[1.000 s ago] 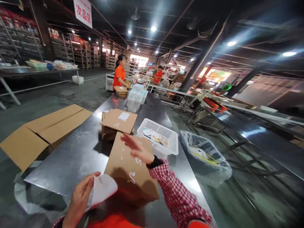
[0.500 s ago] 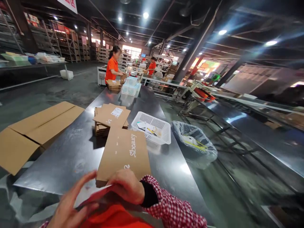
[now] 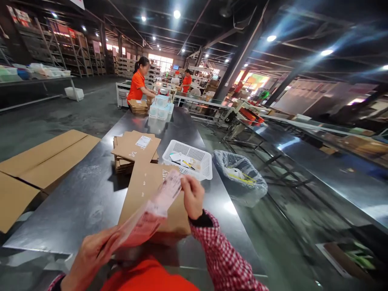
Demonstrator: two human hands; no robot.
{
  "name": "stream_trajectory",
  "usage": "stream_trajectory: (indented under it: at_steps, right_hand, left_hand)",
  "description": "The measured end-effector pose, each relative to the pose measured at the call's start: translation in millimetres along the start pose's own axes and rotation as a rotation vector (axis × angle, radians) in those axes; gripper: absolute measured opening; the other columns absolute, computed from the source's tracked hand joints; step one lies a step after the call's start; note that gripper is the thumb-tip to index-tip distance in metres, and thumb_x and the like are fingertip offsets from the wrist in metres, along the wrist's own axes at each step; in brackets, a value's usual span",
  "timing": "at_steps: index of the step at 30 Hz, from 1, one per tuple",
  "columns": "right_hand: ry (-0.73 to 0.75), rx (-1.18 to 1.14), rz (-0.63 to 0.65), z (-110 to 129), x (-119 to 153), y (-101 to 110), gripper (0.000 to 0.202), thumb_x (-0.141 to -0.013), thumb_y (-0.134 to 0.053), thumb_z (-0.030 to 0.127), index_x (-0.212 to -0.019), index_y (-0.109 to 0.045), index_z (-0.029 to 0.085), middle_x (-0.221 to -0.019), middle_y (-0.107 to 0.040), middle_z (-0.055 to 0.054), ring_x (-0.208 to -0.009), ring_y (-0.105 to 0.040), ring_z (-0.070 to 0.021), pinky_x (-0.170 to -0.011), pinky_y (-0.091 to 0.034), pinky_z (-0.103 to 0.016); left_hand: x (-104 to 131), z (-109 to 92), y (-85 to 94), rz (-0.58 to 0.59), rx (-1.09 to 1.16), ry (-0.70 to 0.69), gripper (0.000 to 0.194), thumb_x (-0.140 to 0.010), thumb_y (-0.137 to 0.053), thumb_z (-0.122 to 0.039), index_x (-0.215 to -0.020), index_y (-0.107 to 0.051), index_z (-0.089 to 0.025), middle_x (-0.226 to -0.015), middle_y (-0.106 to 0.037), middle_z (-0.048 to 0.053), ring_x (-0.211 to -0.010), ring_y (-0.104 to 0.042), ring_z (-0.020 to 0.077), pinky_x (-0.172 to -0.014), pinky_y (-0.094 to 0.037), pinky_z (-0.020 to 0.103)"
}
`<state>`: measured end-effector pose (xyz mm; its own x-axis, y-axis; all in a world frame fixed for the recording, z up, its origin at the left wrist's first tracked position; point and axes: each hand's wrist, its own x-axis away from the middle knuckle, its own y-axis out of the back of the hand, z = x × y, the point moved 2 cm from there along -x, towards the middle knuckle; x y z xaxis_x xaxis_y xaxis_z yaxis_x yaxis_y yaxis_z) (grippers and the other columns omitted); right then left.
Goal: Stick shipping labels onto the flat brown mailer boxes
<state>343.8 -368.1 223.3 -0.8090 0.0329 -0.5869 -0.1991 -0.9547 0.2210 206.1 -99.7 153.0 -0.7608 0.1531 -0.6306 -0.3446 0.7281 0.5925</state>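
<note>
A long strip of printed label sheets (image 3: 168,190), whitish and tinged red by reflected light, stretches between my hands. My left hand (image 3: 92,252) grips its lower end near the table's front edge. The upper end is pinched between the thumb and fingers of my right hand (image 3: 194,197). Beneath the strip lies a flat brown cardboard box (image 3: 131,202) with white lettering, partly covered by the strip and my right hand. Just behind it is a stack of flat cardboard boxes (image 3: 127,150); a white label (image 3: 143,141) is on the top one.
The metal table (image 3: 91,198) carries a white perforated basket (image 3: 207,171) with papers and a yellow pen-like item. A lined bin (image 3: 254,184) stands right, a large open carton (image 3: 51,157) left. A co-worker (image 3: 138,85) works by white boxes (image 3: 159,112) at the far end.
My right hand has risen and moved right, drawing the label strip out over the cardboard box. My left hand has closed on the strip's lower end. The view has shifted slightly.
</note>
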Motion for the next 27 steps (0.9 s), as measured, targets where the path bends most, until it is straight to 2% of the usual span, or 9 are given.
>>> stream_trajectory:
  at_steps: [2,5,8,13,17,19,22,24,27]
  right_hand:
    - [-0.123,0.008,0.039,-28.3,-38.1,1.7,0.027,-0.084,-0.055,0.04,-0.095,-0.061,0.016,-0.077,-0.064,-0.001,-0.063,-0.056,-0.0131,-0.057,-0.047,-0.024]
    - [-0.195,0.095,0.32,-69.3,-69.1,-17.5,0.038,-0.072,-0.066,0.038,-0.101,-0.058,0.015,-0.083,-0.064,-0.002,-0.067,-0.056,-0.0139,-0.062,-0.047,-0.026]
    - [-0.204,0.325,0.478,-97.2,-70.6,-44.3,0.039,-0.072,-0.067,0.033,-0.105,-0.057,0.014,-0.089,-0.065,-0.004,-0.075,-0.058,-0.0165,-0.069,-0.047,-0.029]
    - [-0.095,0.643,0.653,-107.2,-59.7,-69.5,0.058,-0.076,-0.067,0.027,-0.127,-0.046,0.011,-0.112,-0.063,-0.013,-0.101,-0.058,-0.0228,-0.087,-0.045,-0.033]
    - [-0.009,0.908,0.577,-95.4,-44.2,-74.9,0.091,-0.078,-0.065,0.042,-0.146,-0.017,0.006,-0.141,-0.038,-0.025,-0.124,-0.043,-0.034,-0.101,-0.034,-0.045]
    - [0.099,0.96,0.583,-89.0,-31.1,-84.6,0.082,-0.083,-0.056,0.051,-0.146,-0.024,0.01,-0.149,-0.027,-0.021,-0.134,-0.03,-0.0358,-0.108,-0.023,-0.05]
    - [0.228,0.878,0.791,-89.3,-20.9,-100.9,0.06,-0.091,-0.037,0.054,-0.142,-0.034,0.022,-0.151,-0.03,-0.008,-0.139,-0.021,-0.0274,-0.112,-0.014,-0.049]
    - [0.116,0.897,0.822,-98.2,-30.3,-96.5,0.056,-0.094,-0.031,0.051,-0.142,-0.033,0.023,-0.151,-0.03,-0.007,-0.139,-0.021,-0.0258,-0.112,-0.015,-0.05]
    - [-0.246,0.931,0.586,-114.6,-50.7,-56.7,0.056,-0.094,-0.033,0.045,-0.14,-0.036,0.014,-0.148,-0.032,-0.017,-0.138,-0.025,-0.0302,-0.108,-0.021,-0.053]
  left_hand:
    - [5.2,7.2,-7.0,0.05,-0.045,-0.067,0.021,-0.089,-0.052,-0.03,-0.1,-0.069,-0.022,-0.08,-0.074,0.002,-0.066,-0.07,0.0128,-0.062,-0.055,0.016]
    - [8.3,11.6,-22.0,0.084,-0.081,-0.129,0.024,-0.089,-0.05,-0.033,-0.102,-0.069,-0.024,-0.088,-0.073,0.005,-0.077,-0.07,0.0145,-0.068,-0.056,0.019]
    - [8.1,15.5,-38.2,0.073,-0.062,-0.156,0.022,-0.089,-0.05,-0.032,-0.098,-0.07,-0.025,-0.107,-0.071,0.006,-0.1,-0.067,0.0167,-0.086,-0.054,0.023]
    - [16.4,27.3,-55.1,0.079,-0.043,-0.022,0.024,-0.091,-0.049,-0.032,-0.094,-0.071,-0.024,-0.111,-0.07,0.006,-0.105,-0.065,0.0171,-0.092,-0.053,0.026]
    - [22.5,24.3,-56.2,0.152,-0.054,0.042,0.023,-0.091,-0.049,-0.032,-0.099,-0.07,-0.027,-0.12,-0.065,0.005,-0.113,-0.06,0.0188,-0.095,-0.051,0.031]
    - [21.7,20.1,-55.0,0.183,-0.071,0.071,0.024,-0.091,-0.048,-0.032,-0.1,-0.07,-0.029,-0.123,-0.064,0.004,-0.114,-0.059,0.0188,-0.096,-0.051,0.033]
    - [19.4,15.9,-53.2,0.179,-0.07,0.08,0.026,-0.092,-0.046,-0.033,-0.1,-0.07,-0.028,-0.121,-0.065,0.004,-0.113,-0.06,0.0181,-0.097,-0.051,0.034]
    - [21.2,16.9,-52.8,0.183,-0.059,0.065,0.027,-0.093,-0.045,-0.032,-0.101,-0.069,-0.026,-0.121,-0.065,0.005,-0.113,-0.06,0.0178,-0.097,-0.051,0.033]
    - [32.9,26.1,-52.0,0.159,-0.121,0.112,0.027,-0.092,-0.044,-0.03,-0.102,-0.069,-0.026,-0.138,-0.051,0.007,-0.124,-0.051,0.0223,-0.098,-0.049,0.039]
